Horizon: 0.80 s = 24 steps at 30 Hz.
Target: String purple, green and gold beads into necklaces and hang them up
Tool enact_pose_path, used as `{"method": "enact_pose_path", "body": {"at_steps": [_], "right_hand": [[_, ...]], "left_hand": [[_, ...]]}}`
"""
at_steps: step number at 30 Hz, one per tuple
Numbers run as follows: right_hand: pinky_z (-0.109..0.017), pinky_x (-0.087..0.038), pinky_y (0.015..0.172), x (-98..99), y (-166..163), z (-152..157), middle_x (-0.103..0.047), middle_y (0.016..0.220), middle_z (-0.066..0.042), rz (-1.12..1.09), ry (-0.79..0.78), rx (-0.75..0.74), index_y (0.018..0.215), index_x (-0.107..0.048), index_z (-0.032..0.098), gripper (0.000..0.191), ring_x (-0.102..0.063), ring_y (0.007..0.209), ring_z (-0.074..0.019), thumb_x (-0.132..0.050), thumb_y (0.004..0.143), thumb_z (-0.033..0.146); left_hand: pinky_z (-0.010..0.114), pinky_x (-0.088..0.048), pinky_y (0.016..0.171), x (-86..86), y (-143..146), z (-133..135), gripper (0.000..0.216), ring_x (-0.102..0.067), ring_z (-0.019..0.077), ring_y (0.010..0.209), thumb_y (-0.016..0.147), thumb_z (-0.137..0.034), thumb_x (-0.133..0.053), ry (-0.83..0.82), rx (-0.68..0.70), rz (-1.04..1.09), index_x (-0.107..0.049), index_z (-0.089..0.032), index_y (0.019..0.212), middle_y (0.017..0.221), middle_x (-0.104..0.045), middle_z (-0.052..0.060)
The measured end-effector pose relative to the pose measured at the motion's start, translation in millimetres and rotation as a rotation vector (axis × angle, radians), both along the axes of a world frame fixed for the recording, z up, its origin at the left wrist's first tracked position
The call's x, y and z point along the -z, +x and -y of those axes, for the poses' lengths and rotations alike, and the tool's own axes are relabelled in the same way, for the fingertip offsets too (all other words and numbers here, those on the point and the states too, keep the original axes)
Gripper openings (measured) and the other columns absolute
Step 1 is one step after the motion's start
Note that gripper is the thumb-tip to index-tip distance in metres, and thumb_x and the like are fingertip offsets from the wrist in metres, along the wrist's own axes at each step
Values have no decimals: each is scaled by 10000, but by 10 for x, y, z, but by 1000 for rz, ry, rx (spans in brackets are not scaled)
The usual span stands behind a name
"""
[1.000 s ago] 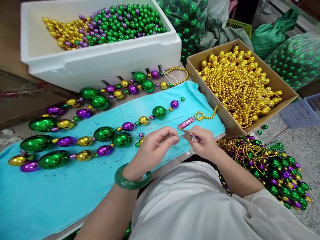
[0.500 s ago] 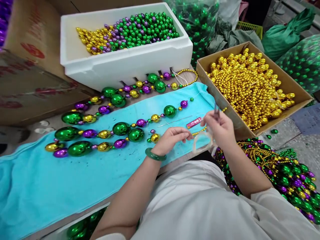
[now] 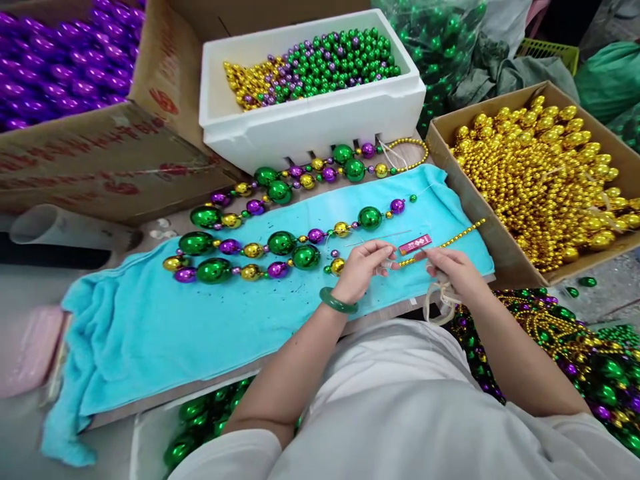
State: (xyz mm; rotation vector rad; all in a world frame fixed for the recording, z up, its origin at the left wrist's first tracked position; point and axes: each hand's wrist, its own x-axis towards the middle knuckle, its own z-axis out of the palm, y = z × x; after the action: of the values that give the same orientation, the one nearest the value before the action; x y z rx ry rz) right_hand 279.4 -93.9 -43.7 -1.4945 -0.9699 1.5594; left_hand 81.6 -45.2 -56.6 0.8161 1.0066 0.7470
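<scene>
My left hand (image 3: 369,265), with a green bangle (image 3: 339,301) at the wrist, has its fingers pinched at the near end of a gold bead strand (image 3: 463,233). My right hand (image 3: 454,270) is closed just to the right, over the strand. Cream loops, seemingly the handles of scissors (image 3: 431,308), stick out below its palm; the blades are hidden. Beyond the hands lie a small pink packet (image 3: 415,244) and a long thin needle (image 3: 377,238). A necklace of large green, purple and gold beads (image 3: 283,243) curves across the turquoise towel (image 3: 240,327).
Another bead necklace (image 3: 279,192) runs along the white foam box (image 3: 310,123) of small beads. At right stands a carton (image 3: 463,177) of gold strands, with finished-looking necklaces (image 3: 560,340) heaped below. A carton (image 3: 107,160) of purple beads stands left, near a pink object (image 3: 35,350).
The view has swung left, bringing the purple beads into sight. My right hand has come lower, nearer my left; the dark tips above it no longer show.
</scene>
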Motion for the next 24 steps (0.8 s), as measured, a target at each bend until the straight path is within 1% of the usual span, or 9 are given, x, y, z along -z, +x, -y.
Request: {"method": "enact_pose_path", "body": {"at_steps": [3,5,10,13,15,18,21,23,24], "right_hand": [[-226,-156,431,57,-117,-67,-455,542,31,-71,-65,-29,810,-704,130,469,-277,436,-45,-639,714,585],[-230,-141,430,84,-151,-101,-436,507,39,-100,-72,-27,783,-703,128,463,-257,424,-44,-646,705,580],[-230,-162,433,98,-130,-121,-361,445,59,-71,15,45,747,-693,135,425,-268,432,-64,-658,685,555],[-231,-195,437,69,-39,-153,-377,476,54,20,87,66,774,-679,141,413,-298,448,-73,-624,720,546],[-229,-251,457,13,47,-203,-432,536,43,123,216,111,790,-653,150,351,-350,482,-78,-629,738,497],[-236,-355,531,-117,181,-327,-503,635,34,273,518,246,828,-609,176,224,-444,556,-92,-641,762,388],[-258,-411,609,-202,296,-520,-534,688,26,414,788,359,833,-592,197,142,-507,625,-111,-620,797,332],[-279,-428,657,-175,360,-683,-558,728,13,543,883,392,838,-597,206,129,-530,678,-129,-601,817,333],[-291,-432,678,-132,387,-768,-572,748,6,618,896,390,848,-602,209,132,-537,706,-141,-586,829,338]], "left_hand": [[196,-430,482,-46,25,55,257,-662,145,645,714,-368,-705,110,45,-90,-645,-132,797,737,-640,14],[198,-431,487,-59,35,77,251,-660,148,651,723,-369,-692,143,69,-129,-651,-133,796,719,-639,13],[197,-416,483,-23,33,74,261,-654,147,639,718,-383,-691,140,80,-174,-652,-137,795,698,-640,11],[201,-413,487,33,2,71,271,-652,144,636,723,-397,-687,118,72,-188,-647,-142,803,733,-651,16],[205,-418,504,80,-32,93,268,-645,141,647,736,-402,-675,119,71,-207,-647,-144,803,735,-654,19],[215,-442,572,150,-89,172,260,-613,129,678,767,-403,-650,167,112,-244,-659,-146,801,716,-659,22],[229,-452,639,180,-127,279,256,-586,125,698,790,-397,-633,200,169,-285,-673,-145,804,730,-668,27],[234,-449,663,170,-137,343,248,-581,126,704,795,-387,-630,206,187,-292,-673,-143,803,734,-667,27],[236,-449,672,159,-138,370,244,-580,127,707,798,-383,-628,213,193,-290,-673,-143,805,736,-666,27]]}}
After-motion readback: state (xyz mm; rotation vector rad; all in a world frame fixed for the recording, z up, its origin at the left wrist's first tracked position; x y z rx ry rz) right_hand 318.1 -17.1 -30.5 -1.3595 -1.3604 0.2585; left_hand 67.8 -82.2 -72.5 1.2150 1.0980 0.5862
